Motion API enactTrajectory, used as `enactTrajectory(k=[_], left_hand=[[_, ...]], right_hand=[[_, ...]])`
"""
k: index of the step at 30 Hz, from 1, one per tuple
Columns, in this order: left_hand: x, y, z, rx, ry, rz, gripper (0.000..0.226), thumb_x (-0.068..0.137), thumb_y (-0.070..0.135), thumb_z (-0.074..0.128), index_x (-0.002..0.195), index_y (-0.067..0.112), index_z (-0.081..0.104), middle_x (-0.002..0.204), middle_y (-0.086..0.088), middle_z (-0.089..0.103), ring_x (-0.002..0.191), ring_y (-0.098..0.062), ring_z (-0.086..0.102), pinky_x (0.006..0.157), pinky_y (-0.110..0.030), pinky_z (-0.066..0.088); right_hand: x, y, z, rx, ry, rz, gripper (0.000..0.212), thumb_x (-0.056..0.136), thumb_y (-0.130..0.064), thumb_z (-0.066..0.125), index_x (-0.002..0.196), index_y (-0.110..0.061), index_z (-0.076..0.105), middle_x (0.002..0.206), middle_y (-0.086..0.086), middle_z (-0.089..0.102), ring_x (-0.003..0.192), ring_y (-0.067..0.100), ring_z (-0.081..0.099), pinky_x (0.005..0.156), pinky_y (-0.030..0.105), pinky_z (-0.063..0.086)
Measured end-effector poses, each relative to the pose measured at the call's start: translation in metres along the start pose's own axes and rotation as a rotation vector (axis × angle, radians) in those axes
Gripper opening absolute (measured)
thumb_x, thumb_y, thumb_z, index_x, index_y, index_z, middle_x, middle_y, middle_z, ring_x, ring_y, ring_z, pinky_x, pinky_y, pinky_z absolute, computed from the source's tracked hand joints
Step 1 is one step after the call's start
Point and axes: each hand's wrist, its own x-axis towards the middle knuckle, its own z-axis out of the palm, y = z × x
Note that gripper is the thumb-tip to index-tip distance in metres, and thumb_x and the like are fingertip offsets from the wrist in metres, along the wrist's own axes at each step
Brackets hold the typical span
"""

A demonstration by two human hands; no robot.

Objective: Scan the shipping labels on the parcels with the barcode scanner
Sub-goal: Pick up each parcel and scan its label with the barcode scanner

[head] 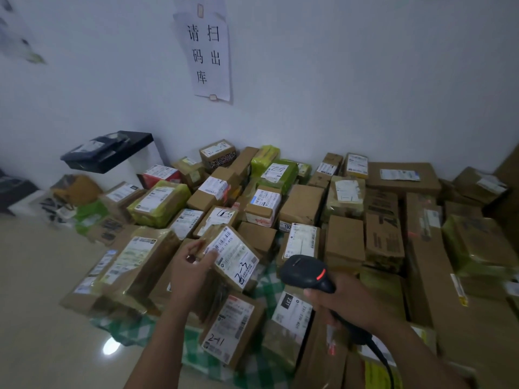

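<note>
My left hand grips a small brown parcel by its left edge and holds it tilted above the pile. Its white shipping label faces up, with a barcode and a handwritten number. My right hand grips the handle of a black barcode scanner, whose red light glows. The scanner head sits just right of the held parcel, pointing toward the pile. A black cable runs from the handle down toward me.
Several labelled brown boxes and green bags cover the floor against the white wall; a box marked 2-11 lies below the held parcel. A green checked cloth shows between them. A black printer stands left. Bare floor lies at left.
</note>
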Motion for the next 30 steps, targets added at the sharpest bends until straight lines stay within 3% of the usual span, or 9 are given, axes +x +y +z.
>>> enactTrajectory(k=[4,8,12,16,21,25,30], left_hand=[[-0.009,0.003,-0.006,0.031,-0.028,0.049,0.021,0.083,0.033,0.076,0.102,0.035,0.066,0.086,0.008,0.075,0.076,-0.008,0.073,0.053,-0.018,0.054],[-0.021,-0.002,-0.002,0.095,-0.061,0.061,0.016,0.089,0.04,0.068,0.104,0.036,0.068,0.093,0.007,0.074,0.082,-0.007,0.071,0.06,-0.02,0.054],[-0.031,-0.004,-0.001,0.12,-0.081,0.022,0.006,0.094,0.042,0.06,0.097,0.045,0.064,0.095,0.017,0.068,0.084,0.001,0.066,0.054,-0.012,0.05],[-0.037,-0.007,0.0,0.114,-0.106,0.024,0.012,0.097,0.042,0.055,0.097,0.048,0.065,0.094,0.019,0.067,0.085,0.0,0.066,0.059,-0.014,0.05],[-0.044,-0.006,0.005,0.064,-0.207,0.042,0.026,0.1,0.036,0.051,0.091,0.051,0.07,0.09,0.02,0.072,0.084,0.002,0.068,0.065,-0.019,0.05],[-0.047,-0.007,0.009,-0.031,-0.269,0.03,0.026,0.102,0.027,0.049,0.101,0.034,0.074,0.096,0.0,0.076,0.088,-0.014,0.073,0.067,-0.026,0.056],[-0.048,-0.006,0.013,-0.082,-0.304,-0.004,0.026,0.102,0.025,0.048,0.108,0.026,0.073,0.098,-0.004,0.076,0.09,-0.019,0.073,0.067,-0.028,0.059]], right_hand=[[-0.003,-0.006,0.006,0.052,-0.01,-0.062,0.015,0.091,-0.029,0.07,0.077,-0.028,0.064,0.059,0.0,0.069,0.041,0.013,0.056,0.047,0.025,0.048],[-0.003,-0.007,0.011,0.103,0.006,-0.078,0.014,0.089,-0.033,0.071,0.08,-0.023,0.067,0.072,0.016,0.071,0.044,0.017,0.057,0.048,0.027,0.048],[-0.008,-0.008,0.015,0.104,-0.019,-0.097,0.01,0.09,-0.033,0.07,0.091,-0.024,0.066,0.079,0.01,0.073,0.044,0.014,0.058,0.047,0.025,0.047],[-0.016,-0.011,0.014,0.097,-0.005,-0.081,0.018,0.09,-0.031,0.07,0.092,-0.014,0.065,0.079,0.02,0.071,0.043,0.016,0.056,0.047,0.026,0.047],[-0.026,-0.015,0.01,0.057,-0.011,-0.081,0.017,0.092,-0.028,0.069,0.08,-0.017,0.062,0.06,0.0,0.068,0.041,0.013,0.056,0.051,0.027,0.05],[-0.032,-0.015,0.009,0.035,-0.017,-0.057,0.02,0.091,-0.031,0.07,0.092,-0.012,0.065,0.071,0.011,0.071,0.044,0.016,0.058,0.051,0.027,0.051],[-0.035,-0.013,0.008,0.053,-0.019,-0.042,0.015,0.09,-0.033,0.07,0.095,-0.019,0.066,0.067,0.004,0.071,0.043,0.014,0.058,0.047,0.024,0.048]])
